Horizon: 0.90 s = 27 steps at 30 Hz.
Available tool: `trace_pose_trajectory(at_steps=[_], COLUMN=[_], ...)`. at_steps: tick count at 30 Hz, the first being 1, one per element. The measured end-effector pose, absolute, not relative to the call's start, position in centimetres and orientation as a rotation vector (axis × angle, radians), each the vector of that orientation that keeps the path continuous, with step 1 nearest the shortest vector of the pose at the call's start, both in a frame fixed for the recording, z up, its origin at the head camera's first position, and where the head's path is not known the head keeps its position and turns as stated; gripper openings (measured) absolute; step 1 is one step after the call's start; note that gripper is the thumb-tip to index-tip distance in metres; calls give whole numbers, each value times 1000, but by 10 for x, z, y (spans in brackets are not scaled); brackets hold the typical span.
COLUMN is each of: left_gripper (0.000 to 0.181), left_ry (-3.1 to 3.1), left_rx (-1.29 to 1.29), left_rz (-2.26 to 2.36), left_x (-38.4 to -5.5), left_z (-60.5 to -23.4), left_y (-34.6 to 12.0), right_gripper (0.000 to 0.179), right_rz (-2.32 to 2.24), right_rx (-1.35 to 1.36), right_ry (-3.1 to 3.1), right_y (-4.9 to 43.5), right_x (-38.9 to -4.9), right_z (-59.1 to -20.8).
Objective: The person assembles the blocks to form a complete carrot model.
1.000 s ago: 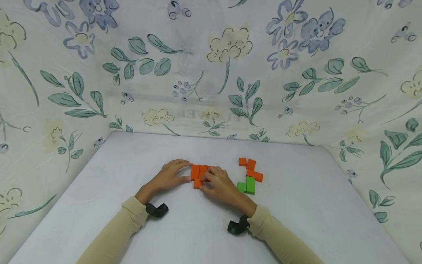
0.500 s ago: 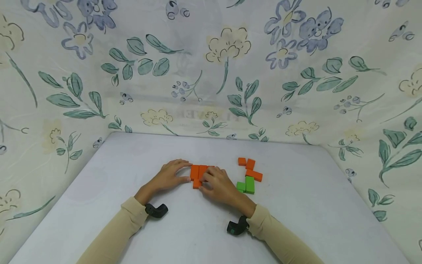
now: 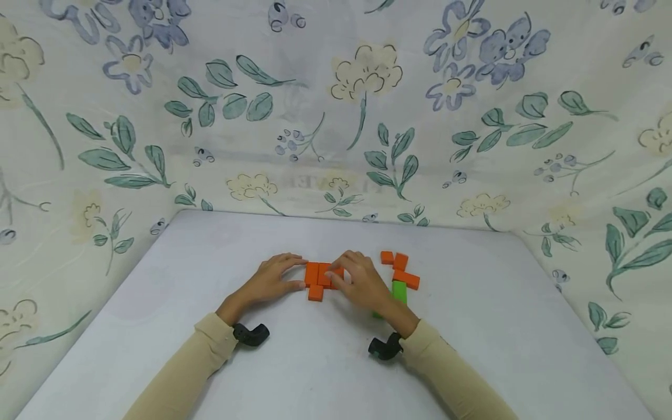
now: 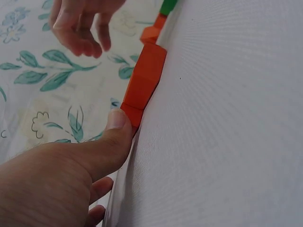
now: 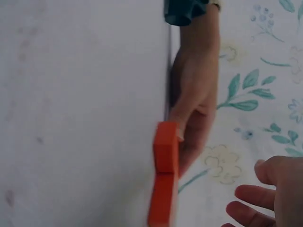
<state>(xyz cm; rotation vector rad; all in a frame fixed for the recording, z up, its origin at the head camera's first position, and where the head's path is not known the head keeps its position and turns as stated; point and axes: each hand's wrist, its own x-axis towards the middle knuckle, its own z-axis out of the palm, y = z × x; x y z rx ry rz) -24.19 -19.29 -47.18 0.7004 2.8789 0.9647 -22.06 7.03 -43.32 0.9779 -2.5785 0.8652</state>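
Observation:
Orange blocks (image 3: 312, 274) lie side by side on the table, with a smaller orange block (image 3: 315, 293) against their front. My left hand (image 3: 269, 280) rests at the left end of this group, its thumb touching an orange block (image 4: 134, 116) in the left wrist view. Over the right part of the group hovers my right hand (image 3: 364, 284), partly hiding it. In the right wrist view, the fingers of my right hand (image 5: 279, 191) are apart and hold nothing; orange blocks (image 5: 165, 149) stand beyond them.
Right of the group lie loose orange blocks (image 3: 406, 279) and green blocks (image 3: 399, 291), the green ones partly covered by my right wrist. The white table (image 3: 472, 326) meets a flower-patterned cloth (image 3: 336, 128) behind and at the sides.
My right hand has let go of the group's front right side and risen up and away, uncovering more of the smaller front block. My left hand has stayed in place.

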Motion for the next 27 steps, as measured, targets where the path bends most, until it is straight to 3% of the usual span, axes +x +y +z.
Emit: trace_pose_trajectory(at_steps=[12,19,27], left_gripper=[58,58,57], left_ry=[2886,2897,2893], left_rx=[688,685,693], left_rz=[922,918,930], left_x=[-242,-243,-241], left_z=[-473,-472,-473], left_y=[-191,-193,-194], right_gripper=[16,21,36], right_rz=[848,792,730], right_rx=[775,635,595], right_ry=[-2814,-2948,-3189], right_y=[146,187,195], right_x=[-264,-288,-297], right_z=[-398,-405,-421])
